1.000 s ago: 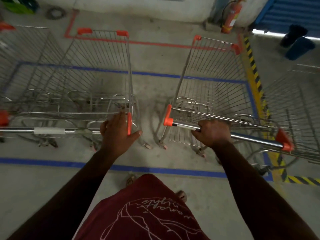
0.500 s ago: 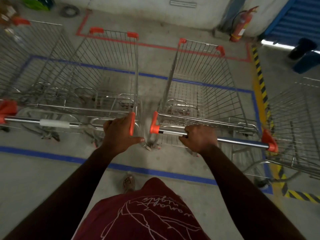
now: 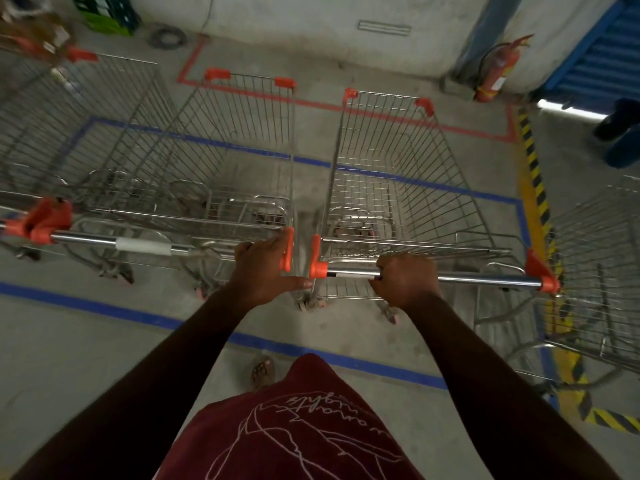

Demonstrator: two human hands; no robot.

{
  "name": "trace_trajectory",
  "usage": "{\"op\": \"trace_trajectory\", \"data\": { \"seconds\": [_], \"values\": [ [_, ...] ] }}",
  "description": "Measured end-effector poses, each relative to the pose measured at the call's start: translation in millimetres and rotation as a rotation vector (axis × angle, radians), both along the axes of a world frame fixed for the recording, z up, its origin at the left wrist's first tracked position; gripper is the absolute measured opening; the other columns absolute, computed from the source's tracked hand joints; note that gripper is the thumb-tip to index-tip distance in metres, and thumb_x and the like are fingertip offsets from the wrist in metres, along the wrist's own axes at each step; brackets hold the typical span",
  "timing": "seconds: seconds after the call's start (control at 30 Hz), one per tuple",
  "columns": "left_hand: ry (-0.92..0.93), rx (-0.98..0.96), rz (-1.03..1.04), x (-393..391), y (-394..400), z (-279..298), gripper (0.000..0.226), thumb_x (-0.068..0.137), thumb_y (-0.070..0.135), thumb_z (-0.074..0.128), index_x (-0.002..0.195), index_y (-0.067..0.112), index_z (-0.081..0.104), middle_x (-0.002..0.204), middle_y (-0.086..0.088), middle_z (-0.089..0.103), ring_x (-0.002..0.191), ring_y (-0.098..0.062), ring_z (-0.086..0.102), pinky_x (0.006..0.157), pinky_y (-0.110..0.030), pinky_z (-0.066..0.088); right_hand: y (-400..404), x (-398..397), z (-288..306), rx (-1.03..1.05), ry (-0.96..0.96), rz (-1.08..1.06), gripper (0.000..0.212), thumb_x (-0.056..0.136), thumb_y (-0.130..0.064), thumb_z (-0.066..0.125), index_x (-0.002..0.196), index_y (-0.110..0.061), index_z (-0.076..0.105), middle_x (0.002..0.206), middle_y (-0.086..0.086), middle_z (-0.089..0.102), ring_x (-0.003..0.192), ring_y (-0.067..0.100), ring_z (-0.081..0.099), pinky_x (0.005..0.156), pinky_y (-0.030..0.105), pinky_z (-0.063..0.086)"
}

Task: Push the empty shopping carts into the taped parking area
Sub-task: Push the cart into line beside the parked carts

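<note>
While the right hand (image 3: pixel 403 280) grips the cart handle (image 3: pixel 485 278) and the left hand (image 3: pixel 266 271) clasps the neighbouring cart's corner (image 3: pixel 288 249), both should be kept parallel.

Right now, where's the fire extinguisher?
In the head view the fire extinguisher stands at the upper right, against the back wall, just beyond the far right corner of the red floor tape.
</note>
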State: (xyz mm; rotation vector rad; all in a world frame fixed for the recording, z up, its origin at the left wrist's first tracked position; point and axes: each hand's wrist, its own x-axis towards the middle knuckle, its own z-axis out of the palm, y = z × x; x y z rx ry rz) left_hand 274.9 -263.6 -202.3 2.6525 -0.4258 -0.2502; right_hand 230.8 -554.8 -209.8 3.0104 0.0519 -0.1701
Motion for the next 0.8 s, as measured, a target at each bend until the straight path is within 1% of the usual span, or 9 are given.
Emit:
{"op": "trace_trajectory", "data": {
  "seconds": [0.07,0.13,0.23,0.33,0.4,0.47,0.57,0.7,0.8],
  "values": [
    [-0.018,-0.010,0.009,-1.0,-1.3,0.2,0.121,0.064,0.083,0.073,0.159,0.021,0.032,0.140,0.005,0.063,0.130,-0.019,0.059,0.109,-0.045,0.036,5.3,0.4,-0.4,-0.001,-0.006,-0.023,0.030,0.082,-0.052,0.063,0.090,-0.024,0.069,0.090,-0.002,0.074,0.090,0.027,0.073,0.066,0.031,0.037],
    [-0.040,-0.016,0.011,-1.0,-2.5,0.5,0.117,0.067,0.084,0.070,0.159,0.020,0.034,0.142,0.005,0.062,0.131,-0.019,0.058,0.109,-0.046,0.036,10.7,1.4,-0.8,0.022,-0.015,-0.022,0.030,0.082,-0.053,0.062,0.090,-0.025,0.069,0.089,-0.002,0.073,0.087,0.027,0.073,0.064,0.030,0.038],
    [-0.061,-0.005,0.003,-0.6,-2.1,-1.6,0.116,0.068,0.082,0.071,0.158,0.019,0.034,0.143,0.004,0.061,0.131,-0.020,0.059,0.109,-0.046,0.038,14.3,0.8,-2.5,0.033,-0.016,0.026,0.037,0.085,-0.059,0.055,0.090,-0.025,0.069,0.087,0.000,0.073,0.083,0.028,0.072,0.062,0.031,0.039],
    [-0.042,0.023,-0.005,0.2,-2.5,-3.2,0.124,0.062,0.083,0.074,0.160,0.021,0.031,0.141,0.005,0.062,0.130,-0.019,0.059,0.107,-0.042,0.035,4.9,-10.2,-4.0,0.016,-0.011,0.044,0.040,0.086,-0.061,0.053,0.090,-0.025,0.069,0.088,0.000,0.073,0.085,0.027,0.072,0.063,0.031,0.040],
    [-0.043,0.052,-0.007,0.0,-3.6,-3.7,0.130,0.056,0.087,0.074,0.159,0.023,0.029,0.139,0.007,0.062,0.129,-0.018,0.059,0.105,-0.041,0.033,-3.0,-18.6,-5.0,0.006,0.007,0.050,0.040,0.088,-0.062,0.053,0.091,-0.025,0.069,0.090,-0.001,0.074,0.087,0.026,0.072,0.065,0.032,0.045],
    [-0.059,0.073,-0.020,0.3,-2.6,-4.3,0.132,0.052,0.087,0.076,0.158,0.024,0.030,0.136,0.009,0.063,0.126,-0.018,0.060,0.103,-0.041,0.033,-4.6,-23.0,-4.7,0.000,0.011,0.064,0.042,0.089,-0.063,0.052,0.093,-0.025,0.069,0.091,-0.001,0.074,0.088,0.026,0.072,0.066,0.032,0.043],
    [-0.044,0.081,-0.047,1.9,0.2,-4.4,0.133,0.052,0.081,0.081,0.159,0.023,0.028,0.141,0.007,0.060,0.131,-0.019,0.057,0.105,-0.040,0.032,-1.7,-24.3,-3.1,-0.007,-0.001,0.079,0.042,0.089,-0.063,0.052,0.094,-0.025,0.070,0.091,-0.002,0.075,0.089,0.026,0.072,0.065,0.032,0.039],
    [-0.008,0.146,-0.084,3.9,1.1,-5.6,0.129,0.064,0.069,0.083,0.164,0.022,0.016,0.158,0.002,0.045,0.143,-0.021,0.046,0.114,-0.042,0.028,-7.2,-27.5,-2.0,0.001,0.000,0.094,0.043,0.087,-0.063,0.053,0.092,-0.024,0.071,0.089,0.000,0.075,0.088,0.028,0.073,0.067,0.032,0.045],
    [-0.003,0.159,-0.103,3.7,2.2,-6.3,0.123,0.071,0.059,0.083,0.165,0.021,0.012,0.159,0.002,0.044,0.142,-0.022,0.046,0.114,-0.042,0.027,-13.4,-30.1,-1.9,-0.017,0.020,0.123,0.044,0.086,-0.065,0.052,0.095,-0.025,0.070,0.090,0.002,0.075,0.090,0.029,0.072,0.066,0.032,0.040]
  ]
}}
